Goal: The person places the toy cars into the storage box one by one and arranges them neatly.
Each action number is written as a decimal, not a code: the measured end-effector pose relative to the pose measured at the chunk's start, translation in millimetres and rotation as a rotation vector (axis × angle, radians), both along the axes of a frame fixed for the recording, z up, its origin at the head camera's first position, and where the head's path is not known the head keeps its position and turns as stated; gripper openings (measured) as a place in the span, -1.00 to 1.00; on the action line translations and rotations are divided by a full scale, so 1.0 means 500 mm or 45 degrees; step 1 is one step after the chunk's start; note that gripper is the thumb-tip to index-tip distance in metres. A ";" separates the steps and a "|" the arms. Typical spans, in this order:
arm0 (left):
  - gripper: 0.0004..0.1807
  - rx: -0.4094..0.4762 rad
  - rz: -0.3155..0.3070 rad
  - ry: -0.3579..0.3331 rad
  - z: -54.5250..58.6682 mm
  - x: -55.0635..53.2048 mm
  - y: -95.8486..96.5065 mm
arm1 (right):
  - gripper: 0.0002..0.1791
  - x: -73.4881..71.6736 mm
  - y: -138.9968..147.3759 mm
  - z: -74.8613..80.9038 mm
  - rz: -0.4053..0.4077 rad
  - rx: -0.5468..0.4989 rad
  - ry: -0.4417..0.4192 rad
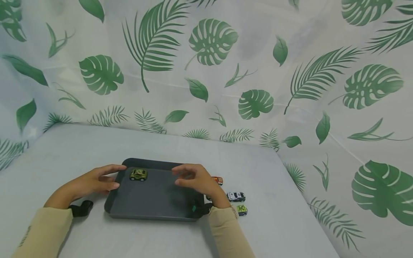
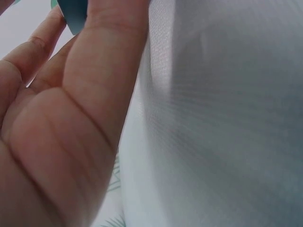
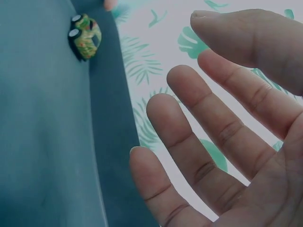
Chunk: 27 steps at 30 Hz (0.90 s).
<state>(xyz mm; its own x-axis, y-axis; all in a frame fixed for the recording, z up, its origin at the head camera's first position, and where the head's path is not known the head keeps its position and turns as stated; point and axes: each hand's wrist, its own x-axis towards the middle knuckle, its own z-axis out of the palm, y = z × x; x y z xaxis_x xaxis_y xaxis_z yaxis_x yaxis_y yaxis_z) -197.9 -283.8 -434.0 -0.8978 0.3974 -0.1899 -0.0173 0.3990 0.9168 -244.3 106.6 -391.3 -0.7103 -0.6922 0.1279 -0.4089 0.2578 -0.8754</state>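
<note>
A dark grey tray (image 1: 151, 204) lies on the white surface in front of me, with a green camouflage toy car (image 1: 138, 175) near its back left corner. My left hand (image 1: 93, 182) is at the tray's left side, its fairly straight index finger and thumb at the rim. In the left wrist view, a corner of the tray (image 2: 74, 14) shows behind the thumb. Over the right part of the tray hovers my right hand (image 1: 198, 181), fingers spread and holding nothing. The right wrist view shows the camouflage car (image 3: 86, 37) well apart from those fingertips.
Right of the tray sit an orange toy car (image 1: 218, 180), a white and black toy car (image 1: 236, 196) and a lime-green toy car (image 1: 242, 210); my right hand and forearm partly cover this group. Leaf-print cloth (image 1: 222, 77) hangs behind and at the sides.
</note>
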 end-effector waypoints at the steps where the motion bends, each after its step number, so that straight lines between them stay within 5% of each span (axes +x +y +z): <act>1: -0.15 -0.005 0.002 -0.001 0.001 0.000 0.001 | -0.55 -0.001 0.002 -0.001 -0.003 -0.006 0.001; 27: -0.15 -0.001 -0.010 -0.011 0.004 0.002 0.003 | -0.67 0.011 0.070 0.001 -0.150 -0.060 0.128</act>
<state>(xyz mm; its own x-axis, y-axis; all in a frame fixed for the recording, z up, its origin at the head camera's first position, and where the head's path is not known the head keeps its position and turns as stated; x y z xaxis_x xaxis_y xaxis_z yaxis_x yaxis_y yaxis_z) -197.0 -282.5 -432.0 -0.8929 0.4045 -0.1977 -0.0217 0.3999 0.9163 -238.8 141.4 -390.7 -0.7681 -0.5965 0.2328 -0.4646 0.2691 -0.8436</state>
